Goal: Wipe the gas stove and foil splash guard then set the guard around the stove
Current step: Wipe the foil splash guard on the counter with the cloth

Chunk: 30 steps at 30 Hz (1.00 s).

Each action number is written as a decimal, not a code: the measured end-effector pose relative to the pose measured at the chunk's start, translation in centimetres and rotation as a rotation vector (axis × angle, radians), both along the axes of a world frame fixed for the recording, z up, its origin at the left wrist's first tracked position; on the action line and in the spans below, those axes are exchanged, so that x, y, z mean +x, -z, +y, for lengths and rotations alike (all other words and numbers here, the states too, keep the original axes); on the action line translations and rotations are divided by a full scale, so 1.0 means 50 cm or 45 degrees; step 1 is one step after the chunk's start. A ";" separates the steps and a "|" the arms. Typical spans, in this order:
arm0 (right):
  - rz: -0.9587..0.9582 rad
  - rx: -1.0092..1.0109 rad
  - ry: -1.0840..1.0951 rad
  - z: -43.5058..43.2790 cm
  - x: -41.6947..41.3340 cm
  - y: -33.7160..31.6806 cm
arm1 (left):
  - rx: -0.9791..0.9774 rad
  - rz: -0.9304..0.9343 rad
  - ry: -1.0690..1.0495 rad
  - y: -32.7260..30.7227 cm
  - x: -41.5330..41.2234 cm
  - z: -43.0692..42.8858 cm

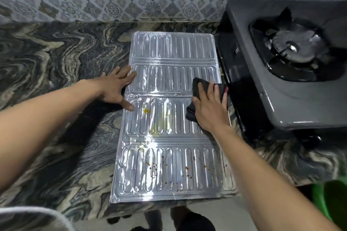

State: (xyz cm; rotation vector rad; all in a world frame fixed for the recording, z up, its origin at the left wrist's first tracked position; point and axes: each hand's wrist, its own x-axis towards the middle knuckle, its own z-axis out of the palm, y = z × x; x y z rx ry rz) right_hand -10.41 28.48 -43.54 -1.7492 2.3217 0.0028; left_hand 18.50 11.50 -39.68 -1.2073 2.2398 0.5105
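The foil splash guard (169, 80) lies unfolded flat on the marbled counter, ribbed and shiny. A yellow stain and dark and orange specks mark its near panels. My left hand (116, 88) presses flat on the guard's left edge, fingers spread. My right hand (208, 105) presses a black cloth (199, 84) with a red trim onto the guard's right side. The grey gas stove (281, 90) stands to the right, its black burner (294, 47) at the upper right.
The dark swirled stone counter (56, 62) spreads to the left. A patterned tile wall (112, 9) runs along the back. The counter's front edge lies just past the guard's near end. Something green (330, 199) shows at the lower right.
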 end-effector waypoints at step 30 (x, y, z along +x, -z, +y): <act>-0.030 0.085 0.060 0.044 0.073 0.008 | -0.125 0.084 0.157 0.020 0.087 0.104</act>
